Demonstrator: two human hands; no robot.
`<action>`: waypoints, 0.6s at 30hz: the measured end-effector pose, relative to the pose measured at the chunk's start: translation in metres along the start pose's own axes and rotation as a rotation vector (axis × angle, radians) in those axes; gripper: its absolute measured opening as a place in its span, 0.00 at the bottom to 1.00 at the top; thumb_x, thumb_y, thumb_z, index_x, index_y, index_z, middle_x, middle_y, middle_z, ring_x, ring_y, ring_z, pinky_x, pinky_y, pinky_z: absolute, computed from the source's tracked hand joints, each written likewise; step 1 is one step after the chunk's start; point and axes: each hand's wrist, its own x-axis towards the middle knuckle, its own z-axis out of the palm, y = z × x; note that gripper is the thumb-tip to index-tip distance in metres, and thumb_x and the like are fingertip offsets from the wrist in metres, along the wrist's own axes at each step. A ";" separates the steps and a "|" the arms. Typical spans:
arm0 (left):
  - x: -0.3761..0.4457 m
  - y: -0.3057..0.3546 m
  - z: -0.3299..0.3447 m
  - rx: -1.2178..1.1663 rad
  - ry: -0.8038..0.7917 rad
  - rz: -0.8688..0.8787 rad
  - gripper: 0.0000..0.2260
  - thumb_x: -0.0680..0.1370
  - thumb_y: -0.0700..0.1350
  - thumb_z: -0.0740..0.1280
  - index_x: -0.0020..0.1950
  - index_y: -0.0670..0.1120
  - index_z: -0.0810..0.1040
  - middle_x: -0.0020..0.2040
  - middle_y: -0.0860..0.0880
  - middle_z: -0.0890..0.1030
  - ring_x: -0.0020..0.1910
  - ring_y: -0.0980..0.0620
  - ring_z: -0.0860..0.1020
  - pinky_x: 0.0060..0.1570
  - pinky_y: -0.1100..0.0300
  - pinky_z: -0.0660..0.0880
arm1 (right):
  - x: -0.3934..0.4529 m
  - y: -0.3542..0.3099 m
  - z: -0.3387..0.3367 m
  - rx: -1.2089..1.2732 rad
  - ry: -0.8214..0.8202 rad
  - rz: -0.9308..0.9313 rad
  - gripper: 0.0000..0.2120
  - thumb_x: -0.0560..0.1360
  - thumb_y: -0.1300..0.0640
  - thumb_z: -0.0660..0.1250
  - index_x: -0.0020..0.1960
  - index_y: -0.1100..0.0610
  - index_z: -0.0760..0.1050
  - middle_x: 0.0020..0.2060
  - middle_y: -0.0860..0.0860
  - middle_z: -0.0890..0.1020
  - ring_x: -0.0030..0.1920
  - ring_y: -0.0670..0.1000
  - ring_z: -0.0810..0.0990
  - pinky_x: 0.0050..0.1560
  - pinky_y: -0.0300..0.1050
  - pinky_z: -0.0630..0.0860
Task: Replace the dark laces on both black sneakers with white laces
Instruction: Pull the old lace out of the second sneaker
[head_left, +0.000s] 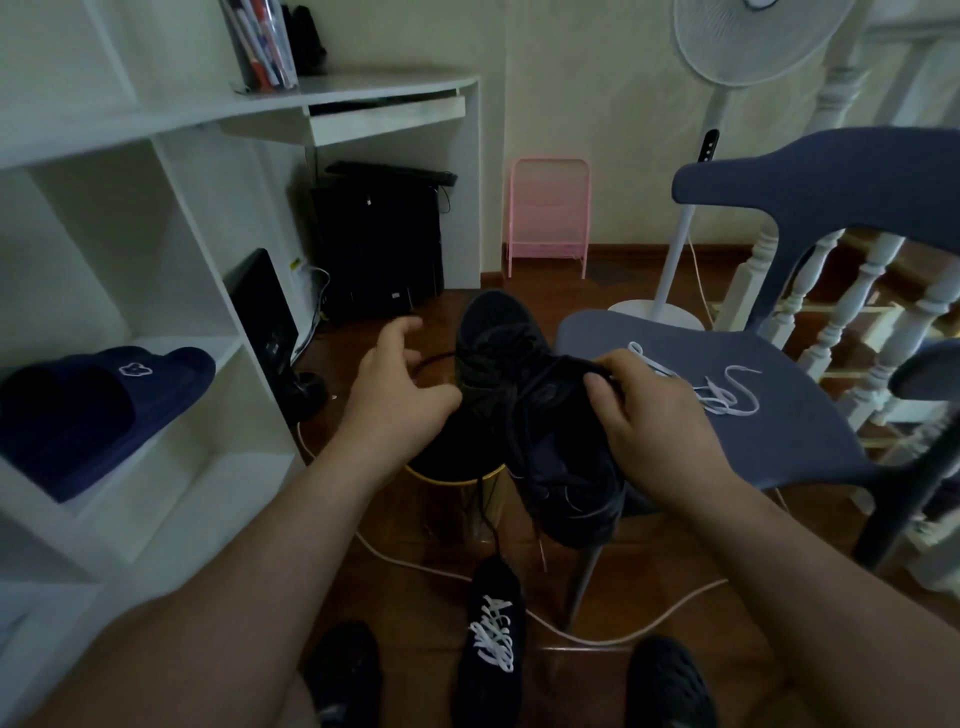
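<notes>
Second sneaker (524, 410) is up over a small stool (457, 470), toe pointing away from the person, long axis near fore-aft. Right hand (644, 421) grasps its tongue end, fingers curled over. Left hand (397, 395) is loose, fingers half curled, the dark lace (436, 358) running just by the fingertips; can't tell if it's pinched. White lace (722, 392) lies on the blue chair (779, 415), right of the shoe, so right hand is nearer. Finished sneaker (493, 639) sits on the floor.
</notes>
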 end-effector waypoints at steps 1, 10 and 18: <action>-0.002 0.000 0.000 0.041 0.034 0.094 0.36 0.73 0.46 0.73 0.77 0.64 0.63 0.70 0.51 0.70 0.69 0.48 0.71 0.64 0.49 0.75 | 0.000 0.000 0.000 -0.004 0.002 -0.003 0.09 0.84 0.48 0.60 0.54 0.53 0.75 0.37 0.51 0.80 0.39 0.56 0.77 0.37 0.54 0.73; -0.002 -0.006 0.013 0.367 -0.135 0.619 0.15 0.84 0.46 0.68 0.67 0.62 0.82 0.62 0.59 0.77 0.64 0.56 0.73 0.66 0.52 0.72 | 0.000 -0.003 -0.001 -0.028 -0.001 -0.074 0.12 0.84 0.47 0.59 0.59 0.52 0.76 0.37 0.51 0.82 0.39 0.56 0.79 0.38 0.57 0.76; -0.005 -0.002 0.013 0.329 -0.119 0.546 0.10 0.83 0.46 0.68 0.61 0.59 0.77 0.48 0.58 0.77 0.46 0.59 0.76 0.44 0.62 0.72 | -0.002 -0.001 -0.004 -0.001 -0.001 -0.032 0.09 0.84 0.48 0.59 0.55 0.52 0.75 0.37 0.49 0.79 0.38 0.55 0.77 0.38 0.55 0.73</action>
